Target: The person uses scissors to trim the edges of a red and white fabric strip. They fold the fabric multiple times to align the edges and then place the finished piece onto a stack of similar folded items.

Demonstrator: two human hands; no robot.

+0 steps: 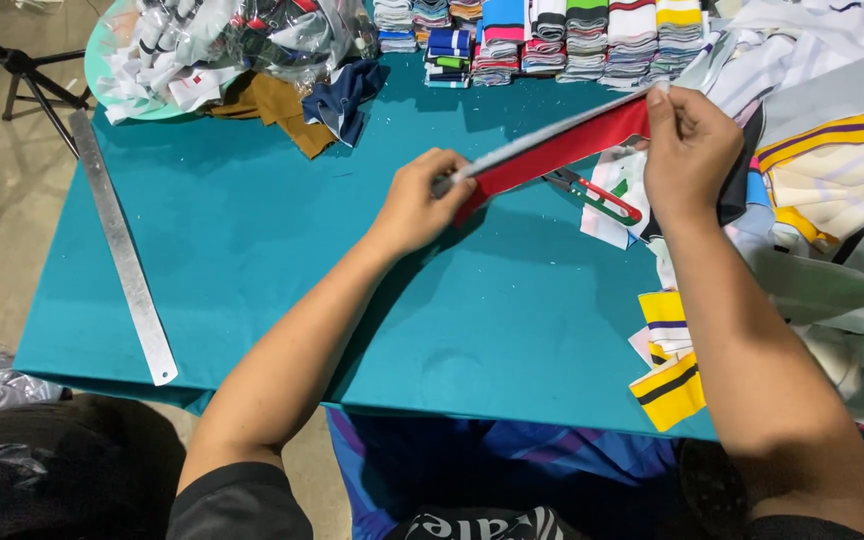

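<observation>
Head view shows both hands pinching a red and white strip [562, 148], stretched above the teal bench [252, 240]. Left hand [417, 200] grips the lower end, right hand [687, 145] the upper end. To do it well, I think the strip must stay taut, edges aligned. Snips [597, 195] lie just below.

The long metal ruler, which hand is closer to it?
Left. The left hand pinches one end of the red and white strip, across bare teal table from the metal ruler. The right hand holds the strip's other end, farther from the ruler.
</observation>
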